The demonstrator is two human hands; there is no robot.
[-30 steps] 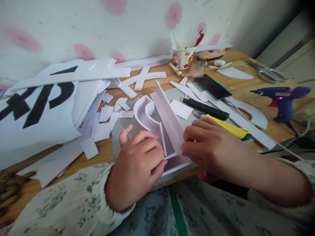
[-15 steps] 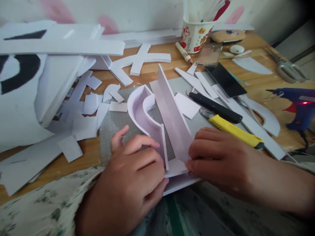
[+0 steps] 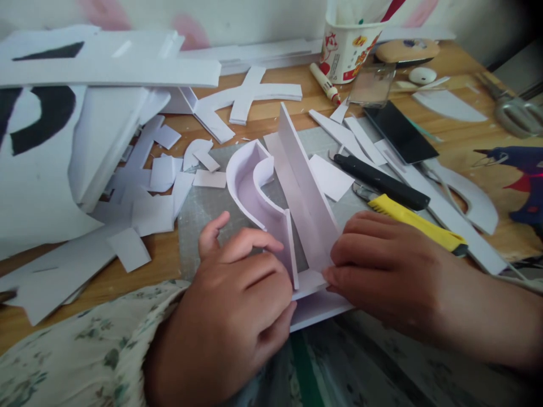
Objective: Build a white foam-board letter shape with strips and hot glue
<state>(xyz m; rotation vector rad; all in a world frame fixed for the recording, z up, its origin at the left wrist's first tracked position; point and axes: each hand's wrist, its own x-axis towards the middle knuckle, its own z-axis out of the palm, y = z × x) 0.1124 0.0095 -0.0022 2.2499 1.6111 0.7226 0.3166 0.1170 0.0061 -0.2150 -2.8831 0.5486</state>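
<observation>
Between my hands is a white foam-board letter shape point(image 3: 305, 198) with upright side walls, one curved on the left and one long and straight on the right. It lies over a grey cutting mat point(image 3: 195, 220). My left hand point(image 3: 241, 299) is closed on its near left part, thumb low and index finger by the curved channel's wall. My right hand point(image 3: 377, 260) pinches the near right corner, where the straight wall meets the base. A strip along the near edge spans the gap between both hands. The fingertips under the board are hidden.
A black-handled tool point(image 3: 382, 181) and a yellow utility knife point(image 3: 419, 223) lie to the right, near a dark phone point(image 3: 401, 133). A blue glue gun point(image 3: 521, 169) and scissors point(image 3: 513, 107) are farther right. White offcuts point(image 3: 156, 212) cover the left; a paper cup point(image 3: 350, 51) stands behind.
The whole view has shifted slightly, so things appear a little farther right and higher. Both hands keep the same hold on the letter shape.
</observation>
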